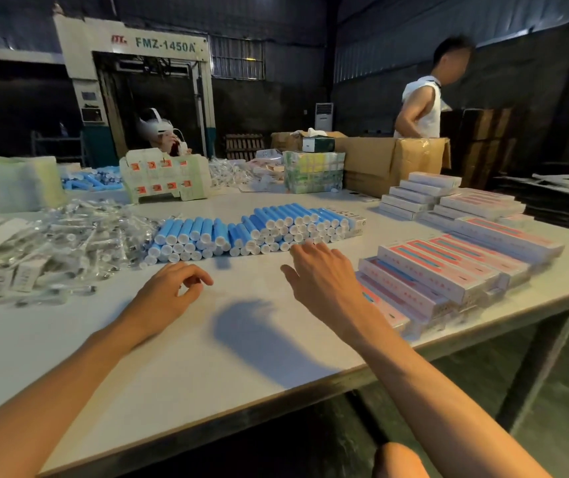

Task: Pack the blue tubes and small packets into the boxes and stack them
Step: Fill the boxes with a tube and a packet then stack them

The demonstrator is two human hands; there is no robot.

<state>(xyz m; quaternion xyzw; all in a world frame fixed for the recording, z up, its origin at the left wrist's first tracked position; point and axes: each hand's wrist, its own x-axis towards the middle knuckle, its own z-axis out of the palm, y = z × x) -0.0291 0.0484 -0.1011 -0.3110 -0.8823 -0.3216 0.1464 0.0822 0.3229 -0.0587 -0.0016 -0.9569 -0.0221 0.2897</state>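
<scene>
At the left of the frame, a heap of small packets [69, 232] in clear, crinkled plastic spreads over the smooth white surface [179, 343], with a few small white cartons [3, 281] on its near side. Just right of the heap the left hand [169, 294] hovers low, fingers loosely curled and holding nothing. Behind it the blue tubes [266, 215] lie in a long stacked bank across the middle, round white caps facing the camera. The right hand [324, 274] reaches toward them with fingers spread and straight, gripping nothing, its tips just short of the nearest caps. Between and in front of the two hands lies a wide bare stretch of surface, crossed by a shadow. Its near edge runs diagonally from lower left up to the right. At the right, flat pink-and-white boxes [441, 267] sit in overlapping stacks close to that edge. Further back are white box stacks [424, 191], a brown cardboard carton [379, 160] and a standing person [421, 108].
</scene>
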